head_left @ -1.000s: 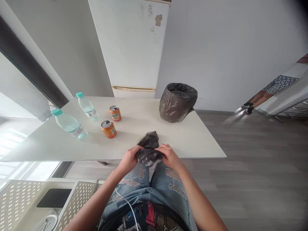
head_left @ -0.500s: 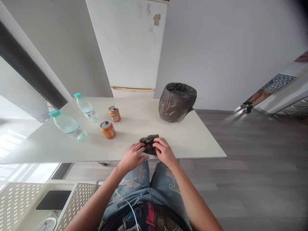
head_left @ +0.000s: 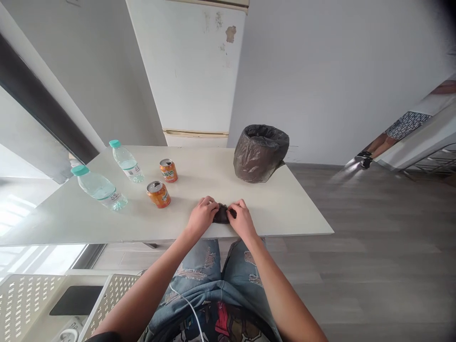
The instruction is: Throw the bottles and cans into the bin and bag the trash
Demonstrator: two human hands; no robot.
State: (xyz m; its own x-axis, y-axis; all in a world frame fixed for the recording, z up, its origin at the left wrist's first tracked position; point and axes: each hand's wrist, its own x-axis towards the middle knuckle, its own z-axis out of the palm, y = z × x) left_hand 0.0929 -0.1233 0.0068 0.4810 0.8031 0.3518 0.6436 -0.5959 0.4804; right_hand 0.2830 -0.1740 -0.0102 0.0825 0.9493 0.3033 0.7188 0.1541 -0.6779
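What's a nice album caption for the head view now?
Left hand and right hand pinch a small dark plastic bundle on a white table, a plastic-covered container standing beyond.

Two clear plastic bottles, one farther back (head_left: 124,159) and one nearer (head_left: 97,188), both teal-capped, stand at the left of the white bench (head_left: 292,209). Just right of them are two orange drink cans, the far can (head_left: 169,171) and the near can (head_left: 158,195). Beyond rises a white refrigerator (head_left: 188,71) with a chipped patch (head_left: 231,34). Off right, a person in patterned shorts (head_left: 408,125) stands on the grey plank floor (head_left: 356,266); lower left, a dark flat slab (head_left: 76,300) lies between perforated cream panels (head_left: 30,294)
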